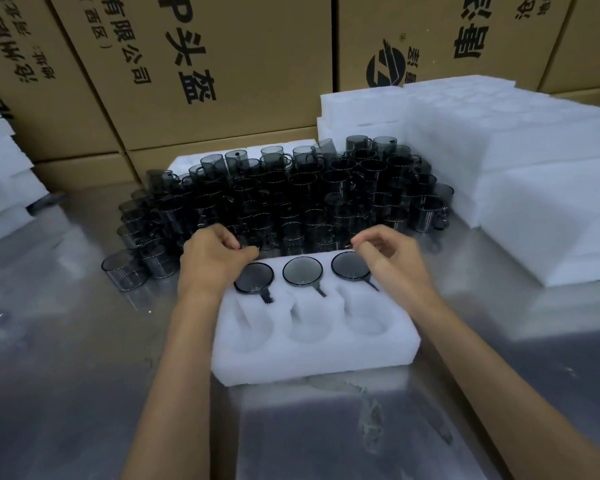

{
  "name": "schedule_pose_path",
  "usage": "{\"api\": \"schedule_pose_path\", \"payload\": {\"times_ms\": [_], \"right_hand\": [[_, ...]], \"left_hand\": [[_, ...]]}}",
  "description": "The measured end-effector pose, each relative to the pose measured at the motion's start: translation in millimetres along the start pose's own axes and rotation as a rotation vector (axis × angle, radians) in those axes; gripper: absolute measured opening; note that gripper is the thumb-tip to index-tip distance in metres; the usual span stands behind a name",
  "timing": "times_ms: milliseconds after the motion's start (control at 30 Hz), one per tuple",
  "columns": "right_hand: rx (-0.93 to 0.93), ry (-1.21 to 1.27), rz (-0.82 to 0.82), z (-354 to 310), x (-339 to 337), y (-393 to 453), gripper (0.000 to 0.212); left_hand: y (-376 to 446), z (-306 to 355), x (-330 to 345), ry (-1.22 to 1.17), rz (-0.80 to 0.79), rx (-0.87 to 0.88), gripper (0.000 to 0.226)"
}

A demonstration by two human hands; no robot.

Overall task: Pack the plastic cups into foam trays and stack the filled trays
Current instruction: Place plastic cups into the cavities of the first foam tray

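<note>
A white foam tray [312,355] lies on the table in front of me. Three smoky grey plastic cups sit in its far row: a left cup [254,277], a middle cup [302,270] and a right cup [350,266], handles pointing toward me. The three near pockets hold nothing. My left hand [212,259] hovers over the tray's far left corner, fingers loosely curled. My right hand [392,254] hovers over the far right corner, also loosely curled. I see nothing held in either hand. Behind the tray stands a dense crowd of loose cups [291,195].
Stacks of foam trays [520,140] fill the right side, and more foam [4,174] sits at the left edge. Cardboard boxes [201,64] wall off the back. The table [84,375] is shiny metal; a single cup [123,271] stands left of the tray.
</note>
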State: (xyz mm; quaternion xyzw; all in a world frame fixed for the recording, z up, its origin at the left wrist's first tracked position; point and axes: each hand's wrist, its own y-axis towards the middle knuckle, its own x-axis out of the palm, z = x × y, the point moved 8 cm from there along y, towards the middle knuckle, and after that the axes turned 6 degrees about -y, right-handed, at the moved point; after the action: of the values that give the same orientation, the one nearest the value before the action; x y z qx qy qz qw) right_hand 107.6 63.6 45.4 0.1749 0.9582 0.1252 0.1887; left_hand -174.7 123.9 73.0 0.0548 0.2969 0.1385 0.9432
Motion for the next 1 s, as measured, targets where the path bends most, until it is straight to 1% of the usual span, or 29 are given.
{"api": "schedule_pose_path", "payload": {"times_ms": [33,100,167,200,233,300,367,433,500,600,667,733,867,933,1000], "right_hand": [[-0.038,-0.065,0.030,-4,-3,0,0.015],[-0.121,-0.188,0.096,-14,-10,-2,0.015],[-0.182,-0.231,0.121,-29,-12,-4,0.017],[-0.197,-0.227,0.104,-37,-10,-4,0.018],[-0.198,-0.203,0.062,-44,-6,-3,0.020],[-0.148,-0.086,-0.101,-56,11,-2,0.020],[-0.055,0.020,-0.299,-64,33,-5,0.018],[-0.015,0.051,-0.425,-68,52,-13,0.017],[0.006,0.058,-0.455,-67,64,-20,0.016],[0.021,0.104,-0.442,-67,74,-26,0.018],[0.030,0.143,-0.441,-68,80,-26,0.018],[0.032,0.131,-0.445,-70,85,-26,0.018],[0.066,0.123,-0.411,-65,88,-26,0.018],[0.058,0.141,-0.408,-63,88,-26,0.018],[0.024,0.142,-0.403,-65,88,-27,0.017]], "left_hand": [[-1,4,-6,-0.024,0.013,0.057,0.023],[-1,10,-18,-0.127,-0.012,0.143,0.030],[-2,16,-25,-0.269,-0.090,0.195,0.036],[-4,20,-26,-0.343,-0.147,0.216,0.038],[-7,24,-25,-0.411,-0.218,0.232,0.041],[-14,32,-18,-0.495,-0.372,0.248,0.050],[-22,37,-10,-0.515,-0.510,0.248,0.054],[-27,37,-8,-0.515,-0.606,0.232,0.055],[-29,33,-11,-0.475,-0.635,0.217,0.056],[-34,27,-11,-0.395,-0.681,0.189,0.059],[-40,27,-6,-0.371,-0.735,0.173,0.056],[-47,27,0,-0.340,-0.781,0.152,0.050],[-53,24,0,-0.325,-0.827,0.127,0.040],[-52,23,-3,-0.348,-0.817,0.117,0.025],[-48,23,-8,-0.334,-0.750,0.121,0.010]]}}
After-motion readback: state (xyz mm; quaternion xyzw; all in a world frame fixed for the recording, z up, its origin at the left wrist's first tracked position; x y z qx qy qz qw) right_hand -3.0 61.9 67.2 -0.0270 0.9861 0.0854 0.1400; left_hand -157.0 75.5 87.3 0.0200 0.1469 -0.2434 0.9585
